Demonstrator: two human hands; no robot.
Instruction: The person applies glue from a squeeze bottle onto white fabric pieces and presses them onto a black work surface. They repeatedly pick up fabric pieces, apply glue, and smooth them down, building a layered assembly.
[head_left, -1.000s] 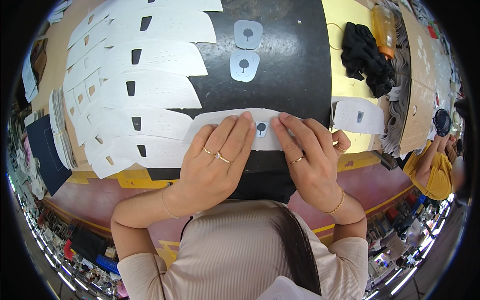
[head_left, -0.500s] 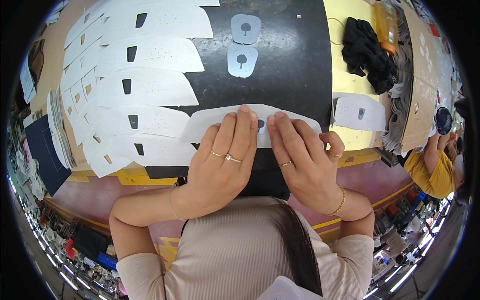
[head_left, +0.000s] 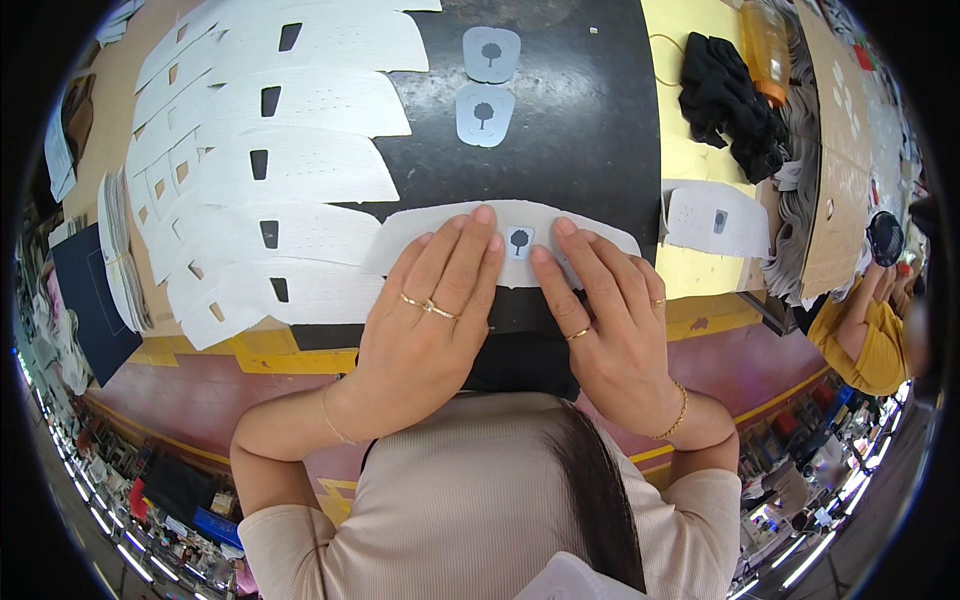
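A white curved fabric piece (head_left: 510, 213) lies on the black table top in front of me. A small light patch with a dark tree print (head_left: 520, 242) shows at its middle. My left hand (head_left: 428, 305) is open, its outstretched fingertips resting on the piece just left of the patch. Lying flat on the right part, my right hand (head_left: 612, 320) is open too, with its fingers apart. Farther off on the black surface are two loose grey-blue patches (head_left: 487, 115) with tree prints, one behind the other.
Overlapping white fabric pieces (head_left: 330, 165) with cut-out windows cover the left side. To the right, a pale piece with a small patch (head_left: 690, 222), a black cloth (head_left: 725, 100) and an orange bottle (head_left: 765, 50) lie by a cardboard sheet (head_left: 845, 150). Another person in yellow (head_left: 865, 335) is far right.
My fingers have spread apart from around the tree patch, so more of it shows. Both hands now lie flatter on the white piece.
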